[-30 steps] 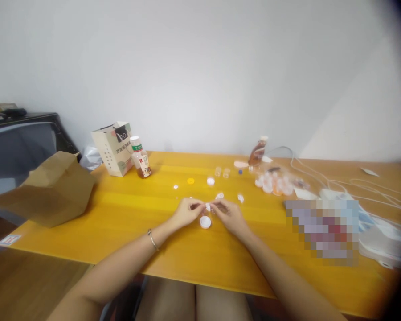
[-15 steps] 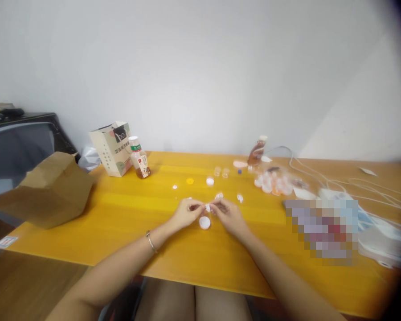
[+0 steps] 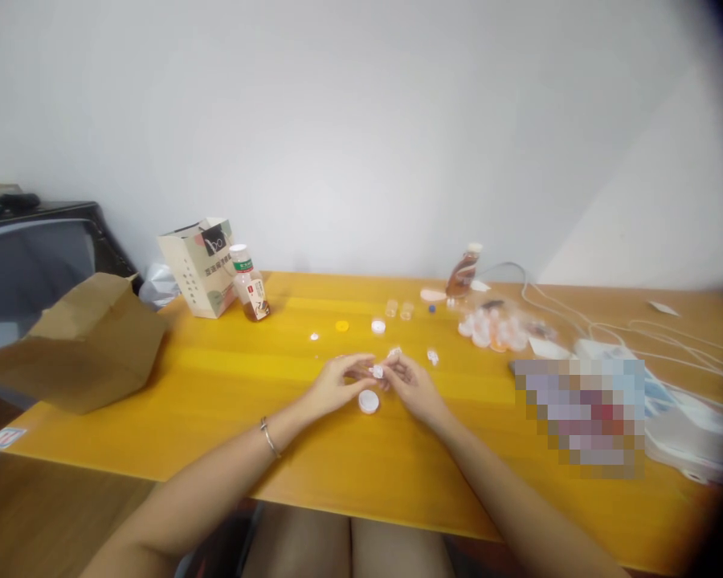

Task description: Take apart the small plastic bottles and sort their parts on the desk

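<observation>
My right hand [image 3: 413, 387] pinches a small white piece [image 3: 377, 371] between thumb and fingertips; it is too small and blurred to name. Just left of it is my left hand [image 3: 339, 380], its thumb and fingers parted around the piece's left side. Whether the left fingertips touch the piece I cannot tell. Below the fingers a round white cap [image 3: 369, 401] lies on the yellow table [image 3: 313, 449]. Beyond the right hand lie a small white cluster [image 3: 394, 353] and another white piece [image 3: 432, 357].
A labelled bottle [image 3: 250, 285] and a paper bag [image 3: 198, 269] stand back left, a brown bag [image 3: 105, 345] nearer. Behind my hands lie a yellow disc [image 3: 342, 326], a white cap [image 3: 378, 327] and clear cups [image 3: 406, 311]. A dark-liquid bottle [image 3: 463, 273] and cables [image 3: 578, 321] are right.
My left thumb and fingers have spread apart from their pinch at the white piece. The piece stays in my right fingertips and shows more.
</observation>
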`<state>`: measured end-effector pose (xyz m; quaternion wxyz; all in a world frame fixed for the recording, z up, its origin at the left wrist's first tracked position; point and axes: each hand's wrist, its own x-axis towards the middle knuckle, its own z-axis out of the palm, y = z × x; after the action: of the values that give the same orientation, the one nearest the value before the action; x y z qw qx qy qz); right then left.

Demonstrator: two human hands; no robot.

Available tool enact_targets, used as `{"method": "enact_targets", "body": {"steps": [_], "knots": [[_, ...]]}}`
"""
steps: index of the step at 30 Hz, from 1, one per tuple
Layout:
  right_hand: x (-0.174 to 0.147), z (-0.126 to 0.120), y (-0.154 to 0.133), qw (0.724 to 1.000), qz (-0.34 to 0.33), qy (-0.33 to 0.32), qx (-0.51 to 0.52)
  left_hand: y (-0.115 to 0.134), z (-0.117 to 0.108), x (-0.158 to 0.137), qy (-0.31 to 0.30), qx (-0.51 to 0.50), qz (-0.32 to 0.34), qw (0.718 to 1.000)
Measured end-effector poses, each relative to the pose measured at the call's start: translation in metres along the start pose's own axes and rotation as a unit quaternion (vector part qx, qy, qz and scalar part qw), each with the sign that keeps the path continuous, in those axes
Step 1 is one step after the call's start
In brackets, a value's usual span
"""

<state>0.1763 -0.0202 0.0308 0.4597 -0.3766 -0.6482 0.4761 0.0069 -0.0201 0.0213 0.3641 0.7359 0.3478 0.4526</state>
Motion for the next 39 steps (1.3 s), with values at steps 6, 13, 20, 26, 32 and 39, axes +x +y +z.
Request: {"method": "enact_targets", "body": {"steps": [6, 13, 20, 26, 32, 39], "knots": [[0.001, -0.002, 0.000, 0.997, 0.050, -0.032, 0.047, 0.008, -0.001, -0.006, -0.006, 0.125, 0.084, 0.989], [0.000, -0.004, -0.001, 0.997, 0.047, -0.022, 0.055, 0.005, -0.002, -0.005, 0.009, 0.157, 0.127, 0.979], [-0.003, -0.001, -0.008, 1.000, -0.019, 0.018, -0.017, -0.001, -0.001, -0.004, 0.029, 0.197, 0.124, 0.972], [-0.002, -0.002, -0.009, 1.000, -0.021, 0.020, -0.006, 0.013, -0.003, -0.004, 0.031, 0.186, 0.126, 0.974], [0.009, -0.023, 0.006, 0.995, 0.030, 0.090, -0.030, 0.015, -0.010, -0.002, 0.082, 0.133, 0.110, 0.982], [0.015, -0.043, 0.009, 0.961, 0.020, 0.166, -0.219, -0.004, -0.013, 0.004, 0.101, 0.123, 0.031, 0.987]]}}
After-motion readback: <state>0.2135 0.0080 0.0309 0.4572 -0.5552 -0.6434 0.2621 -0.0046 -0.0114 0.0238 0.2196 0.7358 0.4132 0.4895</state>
